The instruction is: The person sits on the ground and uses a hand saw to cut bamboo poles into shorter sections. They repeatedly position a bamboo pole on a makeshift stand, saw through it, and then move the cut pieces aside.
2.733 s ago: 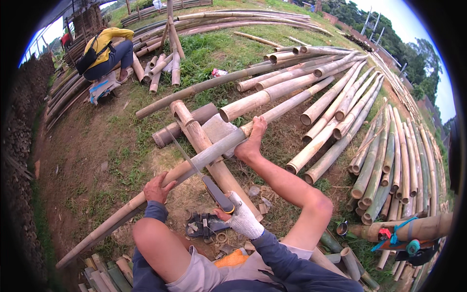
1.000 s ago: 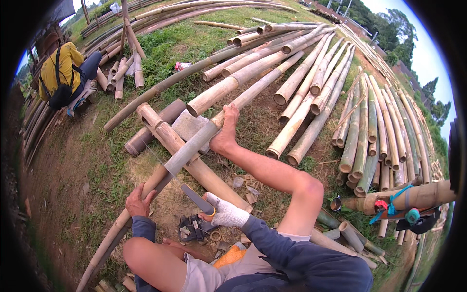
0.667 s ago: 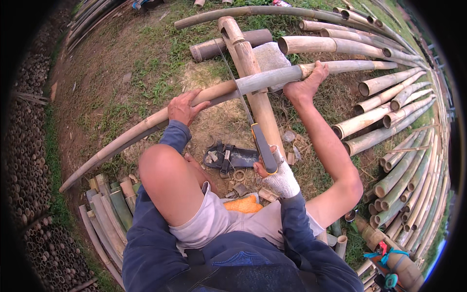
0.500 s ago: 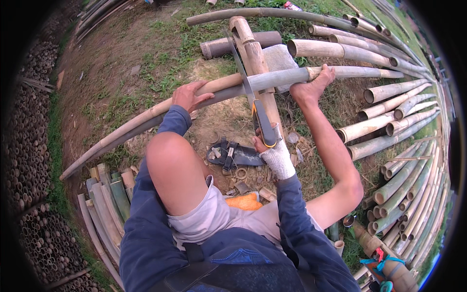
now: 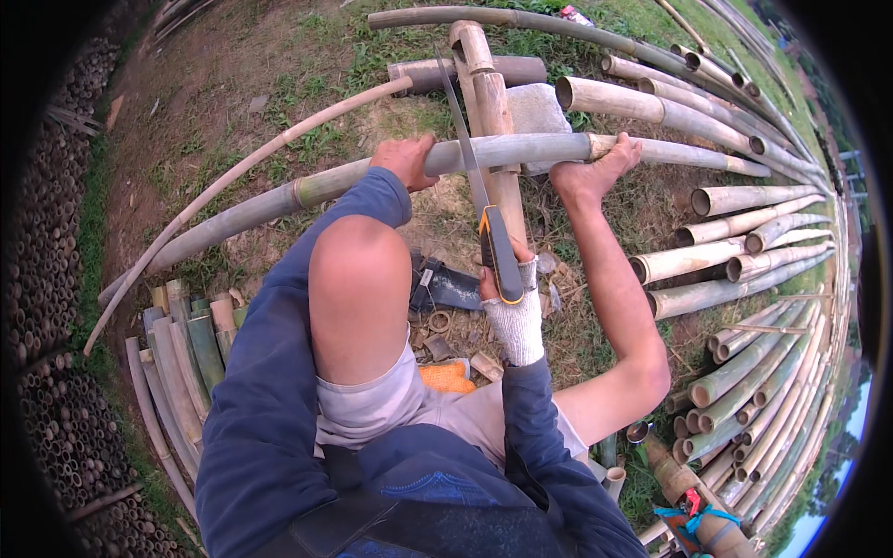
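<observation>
A long bamboo pole (image 5: 521, 152) lies crosswise over a thicker bamboo log (image 5: 490, 112) in front of me. My left hand (image 5: 406, 160) presses down on the pole's top. My right hand (image 5: 510, 296), in a white knit glove, grips the black and orange handle of a hand saw (image 5: 465, 149). The saw's blade rests across the pole just right of my left hand. My bare right foot (image 5: 595, 171) pins the pole further right. My left knee is raised between my arms.
Many cut bamboo poles (image 5: 744, 260) lie stacked at the right and far side. Short bamboo pieces (image 5: 177, 344) lie at my left. A grey stone block (image 5: 538, 107) sits beyond the pole. Small bamboo rings and a dark tool (image 5: 446, 288) lie on the ground below.
My view has tilted down from the yard to my own lap. The saw has come up from beside my leg and its blade now lies across the pole.
</observation>
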A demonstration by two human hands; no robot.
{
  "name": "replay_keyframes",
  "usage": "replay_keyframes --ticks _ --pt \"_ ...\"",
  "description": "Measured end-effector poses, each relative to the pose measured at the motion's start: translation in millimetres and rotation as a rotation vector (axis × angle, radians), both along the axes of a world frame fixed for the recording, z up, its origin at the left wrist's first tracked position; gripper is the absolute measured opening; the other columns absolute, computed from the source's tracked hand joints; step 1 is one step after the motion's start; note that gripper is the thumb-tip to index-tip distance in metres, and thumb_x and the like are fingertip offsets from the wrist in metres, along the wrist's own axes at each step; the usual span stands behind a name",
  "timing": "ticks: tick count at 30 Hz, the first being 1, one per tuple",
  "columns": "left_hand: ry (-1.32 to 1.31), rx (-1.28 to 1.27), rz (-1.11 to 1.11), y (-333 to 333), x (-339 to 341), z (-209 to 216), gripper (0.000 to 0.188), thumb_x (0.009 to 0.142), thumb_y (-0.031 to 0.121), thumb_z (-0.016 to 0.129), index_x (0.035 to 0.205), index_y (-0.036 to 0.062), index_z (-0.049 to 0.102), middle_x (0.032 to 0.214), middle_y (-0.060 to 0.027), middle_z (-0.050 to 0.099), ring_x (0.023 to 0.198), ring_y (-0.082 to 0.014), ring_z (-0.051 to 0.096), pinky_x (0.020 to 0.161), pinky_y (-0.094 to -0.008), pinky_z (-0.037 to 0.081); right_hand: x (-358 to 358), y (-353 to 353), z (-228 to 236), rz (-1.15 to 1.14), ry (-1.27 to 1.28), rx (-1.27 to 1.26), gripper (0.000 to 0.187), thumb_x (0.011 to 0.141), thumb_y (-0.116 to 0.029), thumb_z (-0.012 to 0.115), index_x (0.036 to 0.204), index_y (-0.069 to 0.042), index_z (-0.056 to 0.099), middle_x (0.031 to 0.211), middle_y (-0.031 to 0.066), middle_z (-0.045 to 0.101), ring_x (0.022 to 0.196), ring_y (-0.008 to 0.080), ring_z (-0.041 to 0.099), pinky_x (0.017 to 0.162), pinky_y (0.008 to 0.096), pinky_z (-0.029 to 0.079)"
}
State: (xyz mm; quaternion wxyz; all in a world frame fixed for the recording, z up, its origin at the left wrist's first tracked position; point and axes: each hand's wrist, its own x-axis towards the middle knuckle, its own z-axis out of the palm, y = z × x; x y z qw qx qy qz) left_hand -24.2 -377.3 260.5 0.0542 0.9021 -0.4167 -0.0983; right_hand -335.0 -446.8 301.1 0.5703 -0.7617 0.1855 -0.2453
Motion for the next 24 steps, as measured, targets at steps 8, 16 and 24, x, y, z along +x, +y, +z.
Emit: replay_keyframes --ticks 8,16,24 --pt "0.011 -0.035 -0.035 -1 19 -6 0.068 0.079 0.046 0.087 0.133 0.0132 0.061 0.107 -0.0178 0.079 0.102 -0.0384 0.077 0.093 -0.0500 0.061 -90 36 24 -0.035 0.081 -0.094 0.061 0.095 0.007 0.062 0.153 -0.001 0.044 0.121 0.0115 0.062 0.100 0.0152 0.064 0.092 0.0313 0.054" --pt "-0.110 -0.073 0.041 1 6 -2 0.064 0.081 0.042 0.086 0.133 0.0152 0.060 0.114 -0.0149 0.077 0.102 -0.0361 0.076 0.091 -0.0490 0.062 64 -26 7 0.022 -0.019 0.011 0.050 0.098 0.000 0.066 0.146 -0.002 0.051 0.130 0.0123 0.062 0.118 0.0203 0.062 0.103 0.0340 0.050" --pt "0.039 0.027 0.011 -4 25 0 0.064 0.077 0.040 0.086 0.132 0.0156 0.063 0.111 -0.0175 0.078 0.102 -0.0387 0.076 0.091 -0.0508 0.061 -130 50 20 -0.027 0.042 -0.069 0.053 0.099 0.001 0.060 0.149 0.000 0.045 0.140 0.0171 0.057 0.113 0.0191 0.061 0.100 0.0356 0.052"
